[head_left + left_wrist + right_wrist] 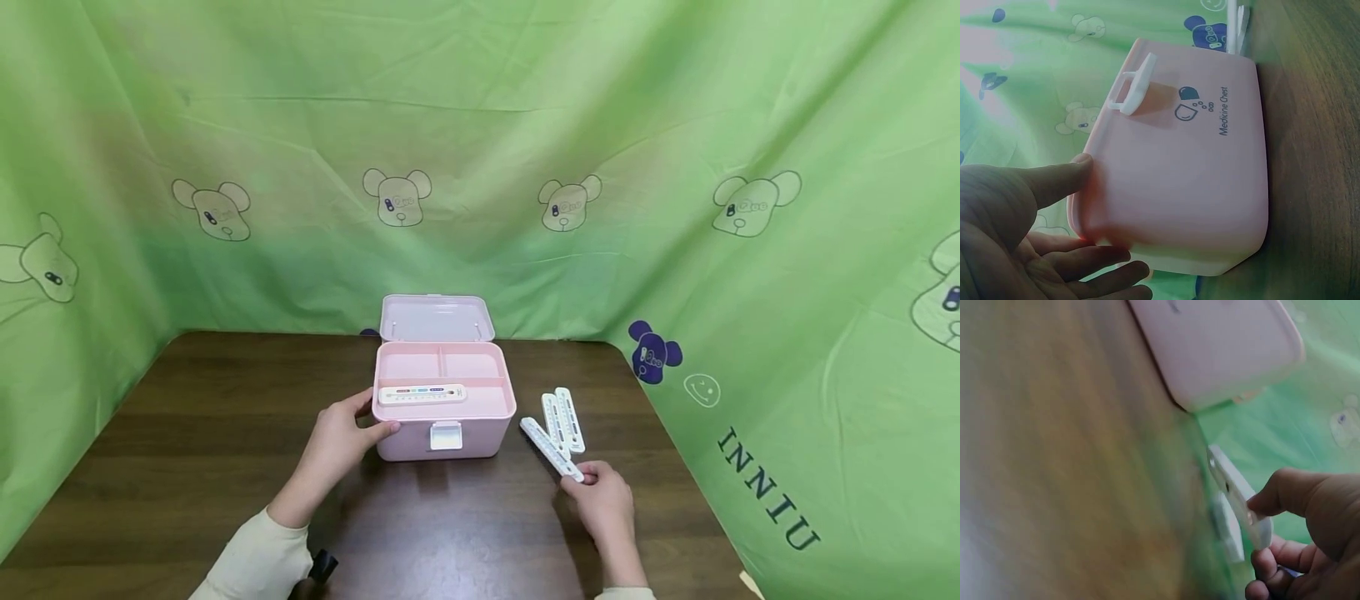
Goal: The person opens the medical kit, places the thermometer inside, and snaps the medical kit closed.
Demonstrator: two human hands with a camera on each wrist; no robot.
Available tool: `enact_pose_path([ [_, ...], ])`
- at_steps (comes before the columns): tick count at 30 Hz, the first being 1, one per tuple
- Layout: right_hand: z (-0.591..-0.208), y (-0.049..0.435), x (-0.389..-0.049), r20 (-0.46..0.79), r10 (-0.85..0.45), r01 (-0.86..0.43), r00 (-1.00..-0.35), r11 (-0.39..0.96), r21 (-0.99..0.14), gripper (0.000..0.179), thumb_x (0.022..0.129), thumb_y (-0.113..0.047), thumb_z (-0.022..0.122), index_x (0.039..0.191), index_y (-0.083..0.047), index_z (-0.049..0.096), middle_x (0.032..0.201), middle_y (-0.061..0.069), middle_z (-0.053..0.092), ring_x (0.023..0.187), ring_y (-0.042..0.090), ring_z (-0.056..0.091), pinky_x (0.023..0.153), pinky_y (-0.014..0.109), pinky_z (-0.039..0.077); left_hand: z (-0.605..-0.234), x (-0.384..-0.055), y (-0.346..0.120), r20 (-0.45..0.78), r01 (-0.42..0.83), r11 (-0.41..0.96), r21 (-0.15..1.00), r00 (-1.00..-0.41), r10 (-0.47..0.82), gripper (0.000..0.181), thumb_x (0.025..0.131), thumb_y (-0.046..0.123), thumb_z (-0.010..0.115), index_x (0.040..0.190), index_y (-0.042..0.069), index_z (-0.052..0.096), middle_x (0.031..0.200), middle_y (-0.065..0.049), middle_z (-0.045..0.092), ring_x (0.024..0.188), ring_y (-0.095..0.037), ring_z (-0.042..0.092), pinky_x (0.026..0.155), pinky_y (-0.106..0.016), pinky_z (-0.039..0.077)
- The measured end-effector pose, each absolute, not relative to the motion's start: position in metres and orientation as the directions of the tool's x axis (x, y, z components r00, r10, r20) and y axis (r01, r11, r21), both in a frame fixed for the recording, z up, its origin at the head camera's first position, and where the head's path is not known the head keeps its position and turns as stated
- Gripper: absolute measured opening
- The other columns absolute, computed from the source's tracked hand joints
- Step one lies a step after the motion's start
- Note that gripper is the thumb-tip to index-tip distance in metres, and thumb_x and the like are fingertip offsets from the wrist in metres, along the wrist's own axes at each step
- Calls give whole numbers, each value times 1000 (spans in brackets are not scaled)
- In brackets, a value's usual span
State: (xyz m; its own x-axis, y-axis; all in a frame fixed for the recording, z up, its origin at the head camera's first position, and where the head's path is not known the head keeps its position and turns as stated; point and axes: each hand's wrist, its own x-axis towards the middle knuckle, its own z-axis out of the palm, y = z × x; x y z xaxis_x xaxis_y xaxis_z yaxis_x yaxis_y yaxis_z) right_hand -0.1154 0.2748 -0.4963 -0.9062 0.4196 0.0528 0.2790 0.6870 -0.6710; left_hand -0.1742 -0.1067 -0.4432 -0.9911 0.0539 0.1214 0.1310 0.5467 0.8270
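Note:
A pink medicine chest [442,442], its lid [437,318] raised, stands on the table with a divided tray [480,408] at its top. My left hand [337,437] holds its left front corner, thumb on the front and fingers along the side. A white strip thermometer [422,394] with coloured bands lies in the tray's front compartment. My right hand [602,500] pinches the near end of another white thermometer [551,450] between thumb and fingers, tilted up in the right wrist view. Just beyond it, two more thermometers [570,421] lie side by side on the table.
The dark wooden table [225,433] is bordered by a green cloth backdrop [480,125] at the back and sides. A white latch [1139,84] sticks out from the chest's front. By my left sleeve is a small black object [323,567].

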Motion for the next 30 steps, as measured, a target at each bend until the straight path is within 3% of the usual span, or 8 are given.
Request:
enact_pose_path([
  [8,-471,301,-133,84,435,188,-896,545,-817,31,87,-11,76,115,0,67,106,14,68,88,14,58,70,16,49,-443,-175,-107,107,116,543,832,-993,48,68,85,31,86,143,8,61,133,-11,69,121,-30,67,92,-46,58],
  [14,-449,316,-155,167,336,54,-927,560,-827,33,90,-13,78,119,-3,67,114,15,67,91,7,59,74,12,49,-444,-178,-110,116,126,537,834,-992,51,66,83,31,88,140,9,64,127,-8,72,117,-27,69,91,-44,58],
  [25,-420,319,-191,328,-34,-255,-944,707,-660,26,89,-12,79,113,-8,71,107,6,68,97,8,55,87,21,45,-443,-179,-112,114,133,538,833,-991,69,67,83,29,87,141,8,63,128,-9,72,119,-30,68,92,-46,58],
  [30,-409,314,-203,322,-174,-343,-931,724,-599,26,87,-10,80,111,-11,72,107,3,68,103,19,57,93,34,46,-446,-179,-114,117,136,517,845,-991,70,67,84,28,87,143,8,61,129,-10,71,121,-34,66,95,-50,56],
])
